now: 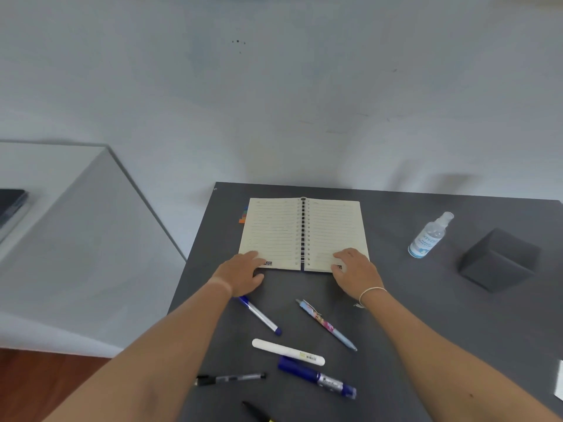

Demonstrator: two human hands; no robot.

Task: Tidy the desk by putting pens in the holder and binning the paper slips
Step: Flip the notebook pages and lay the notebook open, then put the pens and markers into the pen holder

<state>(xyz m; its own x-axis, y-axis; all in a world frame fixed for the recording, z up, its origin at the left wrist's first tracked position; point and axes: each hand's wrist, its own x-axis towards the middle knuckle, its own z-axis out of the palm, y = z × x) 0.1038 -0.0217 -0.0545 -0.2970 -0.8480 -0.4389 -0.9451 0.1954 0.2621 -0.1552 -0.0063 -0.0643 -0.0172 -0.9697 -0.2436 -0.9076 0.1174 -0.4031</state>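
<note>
While both hands, left [243,277] and right [355,274], rest with fingers spread flat and empty on a spiral notebook [303,234] at frame centre, nothing looks tidied: smooth plastic pens [259,315] lie scattered on the matte dark table [426,315] below, the boxy dark holder [499,260] sits right, and a white paper slip [559,379] lies at the right edge.

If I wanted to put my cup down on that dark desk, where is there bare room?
The widest bare patch lies on the desk between the right hand, the spray bottle and the black box. The strip behind the notebook is bare too. It is crowded near the front, where the pens lie scattered between both arms.
</note>
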